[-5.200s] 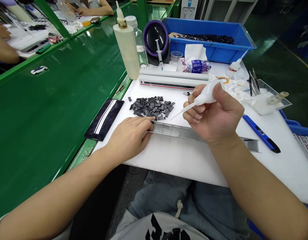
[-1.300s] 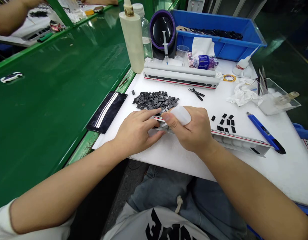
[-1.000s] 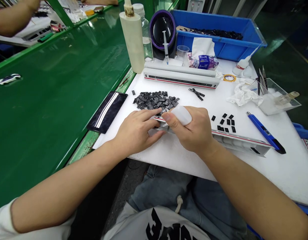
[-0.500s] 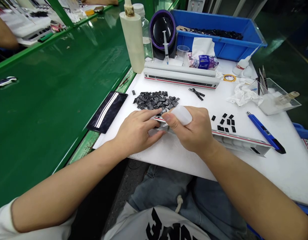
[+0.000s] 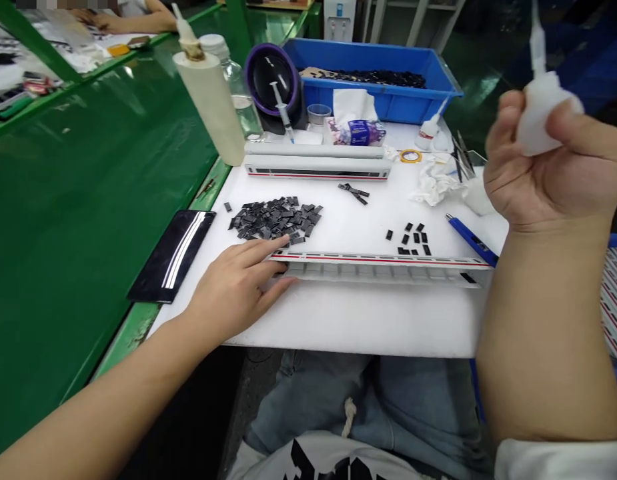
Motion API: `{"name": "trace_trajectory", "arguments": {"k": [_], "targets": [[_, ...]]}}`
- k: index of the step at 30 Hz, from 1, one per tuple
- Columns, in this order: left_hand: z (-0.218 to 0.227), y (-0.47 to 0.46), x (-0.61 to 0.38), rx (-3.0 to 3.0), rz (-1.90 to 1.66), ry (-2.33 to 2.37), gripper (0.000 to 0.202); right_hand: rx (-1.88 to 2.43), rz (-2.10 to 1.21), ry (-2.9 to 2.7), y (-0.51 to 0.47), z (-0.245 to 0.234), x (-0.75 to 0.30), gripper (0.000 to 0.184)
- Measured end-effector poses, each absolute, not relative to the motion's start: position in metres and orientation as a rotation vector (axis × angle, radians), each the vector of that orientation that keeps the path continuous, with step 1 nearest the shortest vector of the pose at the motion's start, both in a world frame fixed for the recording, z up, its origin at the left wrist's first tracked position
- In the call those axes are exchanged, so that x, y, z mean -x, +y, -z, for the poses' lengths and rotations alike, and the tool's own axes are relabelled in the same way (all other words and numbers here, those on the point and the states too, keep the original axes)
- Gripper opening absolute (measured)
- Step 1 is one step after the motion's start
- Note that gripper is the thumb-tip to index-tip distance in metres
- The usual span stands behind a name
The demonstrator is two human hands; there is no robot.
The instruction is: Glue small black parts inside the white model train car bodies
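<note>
My left hand [image 5: 233,283] grips the left end of a long, hollow white model train car shell [image 5: 383,271], which has a red stripe and lies on its side along the worktop. One finger rests on its upper edge, the others are at the open side. Raised at the upper right, my right hand [image 5: 553,173] is wrapped round a small white squeeze bottle [image 5: 537,120], its thin nozzle upward. Just behind the shell lies a heap of small black rectangular pieces [image 5: 273,217]. Several more loose black pieces [image 5: 417,238] are spread near its right part.
A second train shell [image 5: 315,167] lies farther back. Behind it are a tissue box [image 5: 355,130], a syringe [image 5: 283,113] and a blue bin [image 5: 378,100]. A blue cutter knife [image 5: 471,240] lies by my right forearm. A black phone-like slab [image 5: 173,257] sits at the left edge.
My right hand has lifted the squeeze bottle from the shell's left end, up and to the right, turning its nozzle upward. The left hand keeps its hold. The camera view has shifted.
</note>
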State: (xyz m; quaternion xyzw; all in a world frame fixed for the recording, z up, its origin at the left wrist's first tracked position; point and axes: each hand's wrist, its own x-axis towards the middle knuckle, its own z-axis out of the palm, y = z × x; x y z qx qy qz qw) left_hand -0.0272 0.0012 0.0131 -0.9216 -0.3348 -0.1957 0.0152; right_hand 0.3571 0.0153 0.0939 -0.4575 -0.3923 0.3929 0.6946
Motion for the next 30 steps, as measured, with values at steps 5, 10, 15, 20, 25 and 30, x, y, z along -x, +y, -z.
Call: {"name": "trace_trajectory", "arguments": {"k": [5, 10, 15, 20, 25, 30], "targets": [[-0.012, 0.002, 0.028, 2.882, 0.552, -1.032, 0.023, 1.609, -0.435, -1.22, 0.019, -0.076, -0.358, 0.032], [-0.014, 0.0, 0.026, 2.838, 0.521, -1.013, 0.023, 2.031, -0.255, -1.452, 0.033, -0.057, -0.348, 0.028], [-0.014, 0.001, 0.024, 2.837, 0.557, -0.965, 0.023, 2.139, -0.13, -1.668, 0.042, -0.039, -0.35, 0.028], [-0.015, 0.002, 0.025, 2.82, 0.563, -0.937, 0.025, 2.174, -0.139, -1.722, 0.038, -0.041, -0.349, 0.035], [-0.013, 0.004, 0.028, 2.802, 0.568, -0.887, 0.029, 1.944, -0.19, -1.512, 0.009, -0.071, -0.358, 0.05], [-0.008, 0.007, 0.03, 2.782, 0.593, -0.889, 0.031, 1.905, 0.182, -1.074, -0.002, -0.08, -0.408, 0.037]]}}
